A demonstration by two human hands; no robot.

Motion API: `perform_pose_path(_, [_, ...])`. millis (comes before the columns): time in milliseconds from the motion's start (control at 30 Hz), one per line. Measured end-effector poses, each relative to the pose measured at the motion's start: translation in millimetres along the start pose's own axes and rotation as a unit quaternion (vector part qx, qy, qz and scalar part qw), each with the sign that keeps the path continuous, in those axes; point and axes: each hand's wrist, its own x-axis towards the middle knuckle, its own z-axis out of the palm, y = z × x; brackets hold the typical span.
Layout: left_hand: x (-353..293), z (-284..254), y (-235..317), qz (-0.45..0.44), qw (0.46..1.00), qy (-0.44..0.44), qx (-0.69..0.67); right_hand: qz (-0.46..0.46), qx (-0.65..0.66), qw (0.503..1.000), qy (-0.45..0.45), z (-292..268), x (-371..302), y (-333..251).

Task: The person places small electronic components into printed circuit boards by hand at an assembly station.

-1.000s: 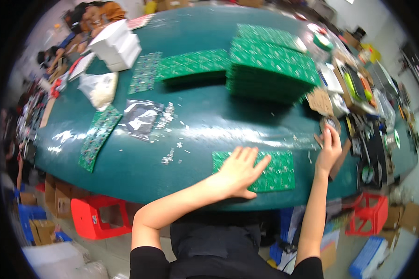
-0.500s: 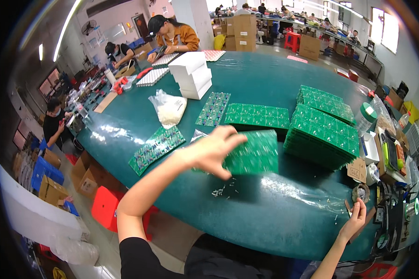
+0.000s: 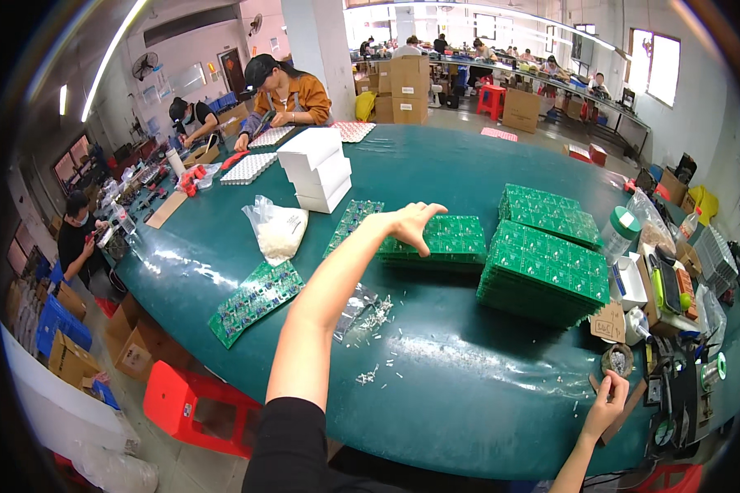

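My left hand [image 3: 409,228] reaches over the middle stack of green circuit boards [image 3: 454,238], thumb and fingers apart at the stack's left end. To the right rise two taller stacks: a near circuit board stack [image 3: 547,267] and a far circuit board stack [image 3: 547,212] behind it. At the lower right, my right hand [image 3: 607,400] has its fingertips pinched together just below a small round pot [image 3: 617,359] of tiny pale pieces. Whatever sits in that pinch is too small to make out. Tiny white pins [image 3: 376,316] lie scattered below my left forearm, beside a clear plastic bag [image 3: 351,312].
Left of my arm lie a populated circuit board [image 3: 255,302], a bag of white parts [image 3: 278,233] and stacked white boxes [image 3: 316,168]. A green-lidded jar [image 3: 621,232], a cardboard label [image 3: 608,322] and tools crowd the right edge. A person [image 3: 288,94] works across the table.
My left hand has moved away from me with a green circuit board, which is no longer held apart from the middle stack. My right hand stays by the pot. The view has shifted.
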Motion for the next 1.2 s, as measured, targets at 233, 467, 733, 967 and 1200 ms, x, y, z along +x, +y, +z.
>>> perform_pose_path(233, [11, 12, 2, 0.012, 1.0, -0.02, 0.005, 0.009, 0.063, 0.998, 0.002, 4, 3, 0])
perform_pose_path(467, [12, 9, 11, 0.021, 0.998, -0.032, 0.047, 0.01, 0.068, 0.998, -0.016, 3, 1, 0])
perform_pose_path(733, [-59, -15, -132, -0.224, 0.926, 0.303, -0.041, -0.043, 0.024, 0.999, -0.022, 13, 4, 6])
perform_pose_path(967, [-76, 80, -99, -0.44, 0.889, 0.107, 0.071, -0.001, 0.034, 0.999, -0.03, 3, 2, 7])
perform_pose_path(1200, [-89, 58, -96, -0.359, 0.913, 0.148, 0.129, -0.005, -0.004, 1.0, -0.022, 2, 1, 9])
